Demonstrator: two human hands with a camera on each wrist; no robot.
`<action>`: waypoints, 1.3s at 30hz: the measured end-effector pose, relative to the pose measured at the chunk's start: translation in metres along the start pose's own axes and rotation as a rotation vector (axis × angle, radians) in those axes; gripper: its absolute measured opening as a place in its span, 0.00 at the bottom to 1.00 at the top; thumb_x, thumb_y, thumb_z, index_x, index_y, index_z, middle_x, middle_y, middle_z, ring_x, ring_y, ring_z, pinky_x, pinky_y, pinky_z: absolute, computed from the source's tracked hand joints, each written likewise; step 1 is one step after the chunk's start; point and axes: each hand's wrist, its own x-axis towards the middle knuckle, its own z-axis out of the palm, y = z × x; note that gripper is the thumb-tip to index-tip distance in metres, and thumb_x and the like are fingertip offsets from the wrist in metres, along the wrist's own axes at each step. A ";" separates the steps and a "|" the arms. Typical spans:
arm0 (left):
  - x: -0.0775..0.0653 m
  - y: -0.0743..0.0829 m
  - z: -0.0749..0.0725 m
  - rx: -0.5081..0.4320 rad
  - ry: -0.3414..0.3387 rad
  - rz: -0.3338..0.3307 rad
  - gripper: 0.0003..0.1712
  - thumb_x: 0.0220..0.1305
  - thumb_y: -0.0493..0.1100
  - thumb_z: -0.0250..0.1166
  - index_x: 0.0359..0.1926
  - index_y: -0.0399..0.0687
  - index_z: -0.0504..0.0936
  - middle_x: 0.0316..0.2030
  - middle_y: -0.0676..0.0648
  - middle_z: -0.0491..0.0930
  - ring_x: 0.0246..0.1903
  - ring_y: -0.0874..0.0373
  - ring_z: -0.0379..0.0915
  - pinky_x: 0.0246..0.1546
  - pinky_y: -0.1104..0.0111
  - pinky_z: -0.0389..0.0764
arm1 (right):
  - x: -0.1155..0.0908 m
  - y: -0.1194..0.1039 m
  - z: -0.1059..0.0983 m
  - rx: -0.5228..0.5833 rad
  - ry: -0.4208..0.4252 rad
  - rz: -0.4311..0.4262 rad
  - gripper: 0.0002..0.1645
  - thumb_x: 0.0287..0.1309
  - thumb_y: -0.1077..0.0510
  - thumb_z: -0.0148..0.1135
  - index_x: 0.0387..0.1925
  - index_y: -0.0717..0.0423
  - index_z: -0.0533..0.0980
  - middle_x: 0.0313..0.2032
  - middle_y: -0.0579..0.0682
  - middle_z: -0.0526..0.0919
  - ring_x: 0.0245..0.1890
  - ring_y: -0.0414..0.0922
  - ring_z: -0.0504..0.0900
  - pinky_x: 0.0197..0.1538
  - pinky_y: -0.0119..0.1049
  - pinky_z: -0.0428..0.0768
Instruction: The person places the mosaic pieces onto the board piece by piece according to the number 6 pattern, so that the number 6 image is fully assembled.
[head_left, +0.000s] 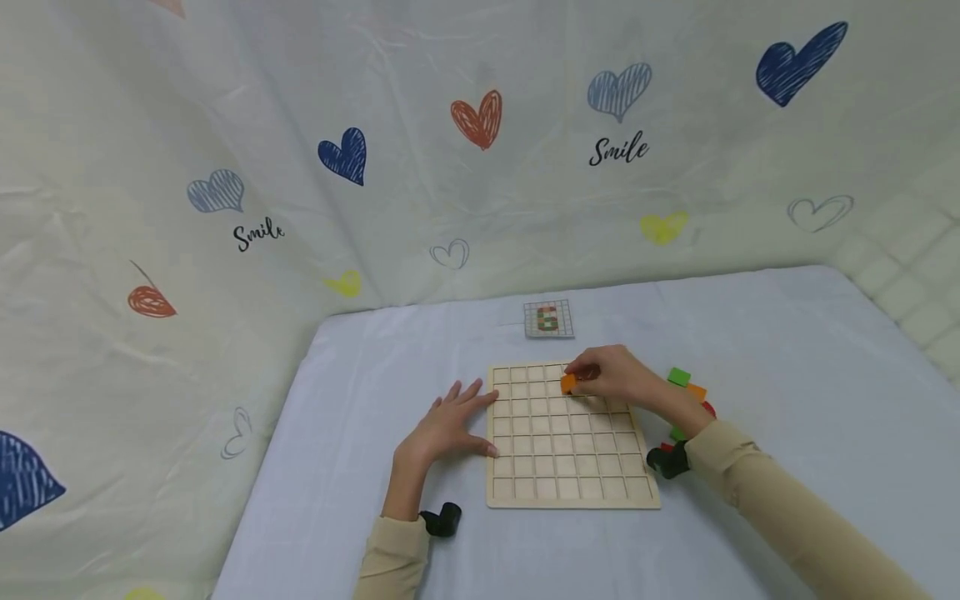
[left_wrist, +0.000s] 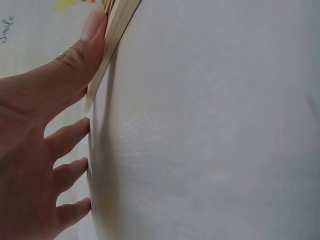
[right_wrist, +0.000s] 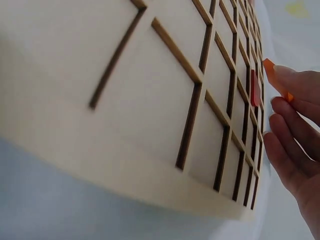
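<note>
A wooden grid board (head_left: 573,503) lies on the white-covered table. My right hand (head_left: 618,372) is over its far part and pinches a small orange tile (head_left: 567,384) between thumb and fingers. In the right wrist view the orange tile stands tilted near the grid, and a red piece (right_wrist: 255,89) with a rounded side sits in a cell beside it. That red piece is hidden by my hand in the head view. At the board's left side my left hand (head_left: 444,427) has its fingers spread, with thumb and index fingertip right at the edge.
Behind the board lies a small gridded card (head_left: 549,320) with a coloured pattern. Several loose pieces lie right of the board, among them a green tile (head_left: 679,377) and an orange one (head_left: 697,392), partly covered by the right forearm. A heart-printed curtain (head_left: 420,208) hangs behind the table.
</note>
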 end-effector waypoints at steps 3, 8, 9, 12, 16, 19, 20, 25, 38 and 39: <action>0.000 0.000 0.000 -0.006 -0.005 -0.001 0.55 0.51 0.56 0.81 0.78 0.61 0.65 0.82 0.47 0.50 0.82 0.40 0.36 0.79 0.39 0.42 | 0.005 -0.004 0.003 0.013 -0.013 -0.002 0.15 0.58 0.62 0.74 0.47 0.64 0.86 0.42 0.55 0.89 0.39 0.47 0.85 0.43 0.39 0.86; 0.000 0.000 0.000 -0.009 -0.008 -0.015 0.55 0.50 0.56 0.81 0.78 0.62 0.65 0.82 0.48 0.50 0.82 0.41 0.36 0.79 0.40 0.42 | 0.011 -0.008 0.008 0.015 -0.033 -0.004 0.15 0.58 0.63 0.74 0.46 0.65 0.86 0.41 0.56 0.88 0.39 0.48 0.85 0.42 0.41 0.86; 0.001 0.000 0.000 -0.008 -0.007 -0.018 0.55 0.50 0.56 0.81 0.78 0.62 0.65 0.82 0.48 0.50 0.82 0.41 0.36 0.79 0.40 0.42 | 0.012 -0.009 0.009 0.008 -0.034 -0.002 0.14 0.58 0.63 0.74 0.46 0.64 0.86 0.41 0.55 0.88 0.39 0.48 0.85 0.43 0.41 0.86; 0.001 0.000 0.000 -0.010 -0.003 -0.026 0.55 0.50 0.56 0.82 0.78 0.62 0.66 0.82 0.49 0.50 0.82 0.42 0.36 0.80 0.40 0.42 | 0.014 -0.010 0.012 0.001 -0.035 -0.004 0.15 0.58 0.63 0.74 0.46 0.65 0.86 0.42 0.56 0.88 0.40 0.49 0.85 0.44 0.42 0.86; 0.002 0.000 0.000 -0.029 -0.003 -0.028 0.55 0.50 0.55 0.82 0.78 0.62 0.66 0.82 0.48 0.50 0.82 0.42 0.35 0.80 0.40 0.41 | 0.016 -0.010 0.016 -0.008 -0.031 0.001 0.15 0.58 0.62 0.75 0.46 0.65 0.86 0.43 0.57 0.88 0.41 0.49 0.85 0.45 0.43 0.86; 0.002 0.001 0.000 -0.048 -0.003 -0.027 0.55 0.50 0.55 0.82 0.77 0.61 0.67 0.82 0.48 0.50 0.82 0.41 0.34 0.80 0.40 0.40 | 0.018 -0.010 0.018 -0.024 -0.028 -0.003 0.15 0.58 0.62 0.75 0.46 0.65 0.86 0.42 0.56 0.87 0.40 0.49 0.84 0.44 0.43 0.86; 0.002 0.002 0.000 -0.053 -0.005 -0.028 0.55 0.50 0.54 0.82 0.77 0.60 0.67 0.82 0.48 0.50 0.82 0.41 0.34 0.80 0.40 0.40 | 0.019 -0.010 0.018 -0.028 -0.028 -0.008 0.15 0.57 0.63 0.75 0.45 0.65 0.86 0.41 0.55 0.87 0.39 0.48 0.84 0.43 0.42 0.86; 0.001 0.003 -0.001 -0.069 -0.008 -0.032 0.54 0.49 0.53 0.82 0.77 0.59 0.67 0.82 0.46 0.50 0.82 0.40 0.34 0.80 0.41 0.41 | 0.021 -0.009 0.021 -0.053 -0.024 -0.021 0.13 0.56 0.63 0.75 0.44 0.64 0.87 0.37 0.53 0.85 0.36 0.46 0.82 0.40 0.39 0.84; -0.003 0.004 -0.002 -0.047 0.003 -0.046 0.55 0.49 0.55 0.82 0.77 0.59 0.67 0.82 0.47 0.51 0.82 0.40 0.35 0.80 0.43 0.45 | 0.019 -0.009 0.022 -0.079 -0.024 -0.085 0.14 0.56 0.63 0.75 0.44 0.63 0.87 0.37 0.53 0.84 0.34 0.44 0.77 0.36 0.35 0.78; -0.003 0.004 -0.002 -0.044 0.002 -0.046 0.55 0.49 0.55 0.82 0.77 0.59 0.67 0.82 0.47 0.51 0.82 0.40 0.35 0.80 0.43 0.45 | 0.019 -0.009 0.022 -0.078 -0.024 -0.088 0.14 0.56 0.63 0.75 0.45 0.63 0.87 0.37 0.53 0.84 0.34 0.44 0.78 0.36 0.35 0.78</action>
